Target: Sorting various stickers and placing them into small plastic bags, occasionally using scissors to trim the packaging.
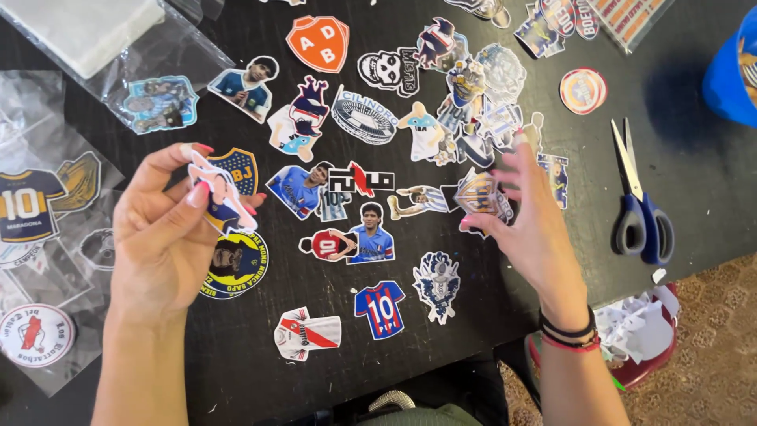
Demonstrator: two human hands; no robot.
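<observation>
left hand point(162, 237): bare, no ring or watch to be seen; nails painted pink-red, shown on the thumb and fingertips.
left forearm: bare, no sleeve in view.
right hand point(530, 225): bare; nails painted the same pink-red.
right wrist: three thin bands point(569, 331) stacked side by side, two black and one red, at about 5 o'clock from the hand.
right forearm: bare, no sleeve.

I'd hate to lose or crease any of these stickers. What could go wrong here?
The right hand lies over a crowded, overlapping pile of stickers; sweeping could bend them. The sticker pinched in the left hand might crease. Open scissors lie close to the table edge.
</observation>
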